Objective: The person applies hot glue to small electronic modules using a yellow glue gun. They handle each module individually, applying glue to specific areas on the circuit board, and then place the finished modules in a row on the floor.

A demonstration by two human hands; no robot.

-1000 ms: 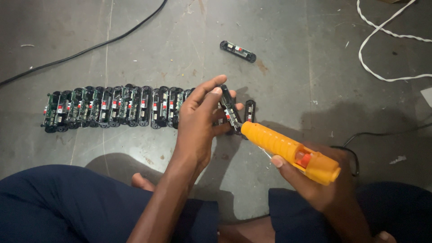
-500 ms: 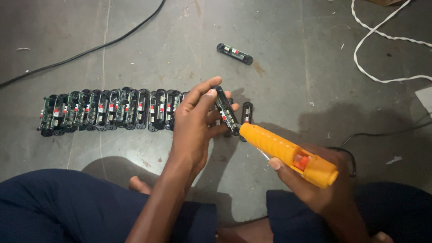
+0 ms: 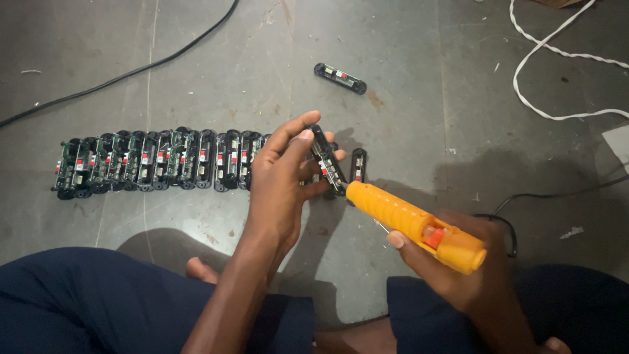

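while your left hand [image 3: 285, 180] pinches a small black circuit module [image 3: 327, 159] between thumb and fingers, you keep it tilted, raised off the grey floor [image 3: 426, 98], its lower end pointing down to your right. your right hand [image 3: 458, 262] is wrapped tight around the orange glue gun [image 3: 413, 225], and the gun's nozzle end sits right against the lower end of that module, touching or nearly so; the exact contact is too small to tell. the module lies just past the tip of the gun, up and to the left of your right-hand grip. just beside the nozzle, another black module [image 3: 358, 164] stands on the floor. to the left of your left hand runs a long row of matching modules [image 3: 157, 164], packed side by side. one single module [image 3: 339, 78] lies apart higher up. a black cable [image 3: 131, 72] and a white cord [image 3: 537, 65] cross the floor at the edges.
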